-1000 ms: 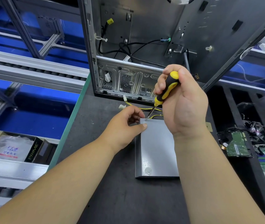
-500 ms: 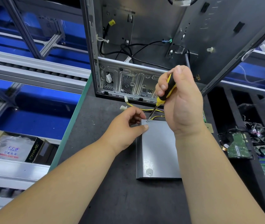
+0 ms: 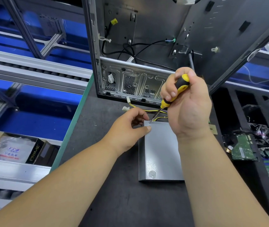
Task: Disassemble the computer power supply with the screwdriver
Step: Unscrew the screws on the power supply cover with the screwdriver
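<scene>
My one view is the head camera, looking forward and steeply down, close over the dark bench (image 3: 114,202) (wide-angle, edges bowed); an open computer case (image 3: 155,46) fills the frame's top.

The right hand (image 3: 188,108) holds a yellow and black screwdriver (image 3: 174,94), its tip on the far left corner of the grey power supply (image 3: 160,149). The left hand (image 3: 127,130) holds that corner.
</scene>
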A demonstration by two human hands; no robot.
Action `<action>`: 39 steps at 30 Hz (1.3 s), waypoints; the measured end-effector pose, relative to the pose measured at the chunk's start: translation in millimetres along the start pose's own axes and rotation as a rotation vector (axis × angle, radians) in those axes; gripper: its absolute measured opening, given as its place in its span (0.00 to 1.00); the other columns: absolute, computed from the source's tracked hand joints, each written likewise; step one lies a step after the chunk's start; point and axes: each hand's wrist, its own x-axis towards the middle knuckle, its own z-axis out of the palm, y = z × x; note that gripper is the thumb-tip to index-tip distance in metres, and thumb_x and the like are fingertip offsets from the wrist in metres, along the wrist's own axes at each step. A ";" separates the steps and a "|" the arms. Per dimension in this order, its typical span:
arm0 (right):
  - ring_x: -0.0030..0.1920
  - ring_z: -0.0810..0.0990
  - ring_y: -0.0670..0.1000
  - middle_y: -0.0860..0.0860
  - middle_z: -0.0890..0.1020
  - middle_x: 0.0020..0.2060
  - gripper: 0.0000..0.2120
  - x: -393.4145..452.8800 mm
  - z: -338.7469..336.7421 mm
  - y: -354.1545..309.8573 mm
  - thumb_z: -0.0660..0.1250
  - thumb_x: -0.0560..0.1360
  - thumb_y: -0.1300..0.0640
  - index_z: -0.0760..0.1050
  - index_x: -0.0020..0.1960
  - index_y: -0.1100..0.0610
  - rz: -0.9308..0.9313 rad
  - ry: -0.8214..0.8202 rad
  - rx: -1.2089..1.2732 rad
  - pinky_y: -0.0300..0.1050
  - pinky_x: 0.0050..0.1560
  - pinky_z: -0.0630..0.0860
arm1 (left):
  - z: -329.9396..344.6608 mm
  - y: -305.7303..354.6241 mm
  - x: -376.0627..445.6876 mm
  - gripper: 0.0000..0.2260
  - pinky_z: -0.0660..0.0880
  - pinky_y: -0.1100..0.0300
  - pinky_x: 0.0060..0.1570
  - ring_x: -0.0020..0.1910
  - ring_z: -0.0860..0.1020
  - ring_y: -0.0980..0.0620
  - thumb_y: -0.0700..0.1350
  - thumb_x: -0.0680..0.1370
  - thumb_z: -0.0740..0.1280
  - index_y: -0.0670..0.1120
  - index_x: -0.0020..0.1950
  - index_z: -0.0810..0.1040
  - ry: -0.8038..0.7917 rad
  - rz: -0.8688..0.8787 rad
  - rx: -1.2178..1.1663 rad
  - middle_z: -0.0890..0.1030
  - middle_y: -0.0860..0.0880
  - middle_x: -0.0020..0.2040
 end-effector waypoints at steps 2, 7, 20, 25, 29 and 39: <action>0.27 0.58 0.50 0.50 0.63 0.25 0.07 3.6 4.6 1.1 0.53 0.75 0.56 0.66 0.42 0.58 0.014 -0.033 -0.004 0.47 0.34 0.54 | -0.2 0.4 0.2 0.11 0.75 0.65 0.52 0.48 0.78 0.54 0.39 0.72 0.73 0.52 0.48 0.78 0.000 0.000 -0.002 0.80 0.47 0.49; 0.26 0.55 0.49 0.49 0.63 0.24 0.10 7.7 5.2 2.0 0.55 0.79 0.53 0.64 0.42 0.56 0.042 -0.085 -0.004 0.50 0.34 0.50 | 0.3 2.3 0.0 0.11 0.74 0.64 0.53 0.48 0.77 0.55 0.36 0.73 0.73 0.50 0.48 0.78 -0.007 -0.005 -0.007 0.79 0.48 0.48; 0.32 0.66 0.50 0.50 0.70 0.30 0.25 -3.4 2.4 2.9 0.47 0.85 0.46 0.77 0.45 0.58 0.057 -0.027 -0.094 0.44 0.40 0.65 | -0.4 4.4 -2.3 0.09 0.74 0.65 0.54 0.52 0.79 0.50 0.40 0.74 0.73 0.51 0.49 0.78 -0.004 -0.031 0.014 0.80 0.47 0.50; 0.30 0.62 0.50 0.50 0.67 0.28 0.16 -3.4 9.2 5.3 0.50 0.82 0.47 0.67 0.45 0.57 0.031 -0.065 -0.069 0.43 0.35 0.59 | 0.2 3.4 -1.9 0.09 0.75 0.63 0.55 0.51 0.79 0.51 0.39 0.73 0.73 0.51 0.49 0.78 0.001 -0.026 0.015 0.80 0.47 0.50; 0.32 0.65 0.51 0.51 0.70 0.32 0.12 -2.6 6.8 2.9 0.55 0.81 0.49 0.65 0.42 0.55 0.034 -0.051 -0.124 0.44 0.38 0.63 | 0.4 2.5 -1.4 0.09 0.75 0.62 0.55 0.50 0.78 0.51 0.39 0.73 0.73 0.51 0.49 0.78 0.003 -0.026 0.005 0.80 0.47 0.50; 0.32 0.69 0.50 0.52 0.71 0.33 0.21 -2.4 -5.4 -7.0 0.48 0.85 0.51 0.71 0.41 0.59 0.084 0.101 -0.062 0.44 0.41 0.70 | 0.5 1.2 -0.4 0.09 0.77 0.60 0.55 0.49 0.79 0.53 0.39 0.73 0.74 0.51 0.49 0.80 0.007 -0.058 -0.005 0.82 0.48 0.49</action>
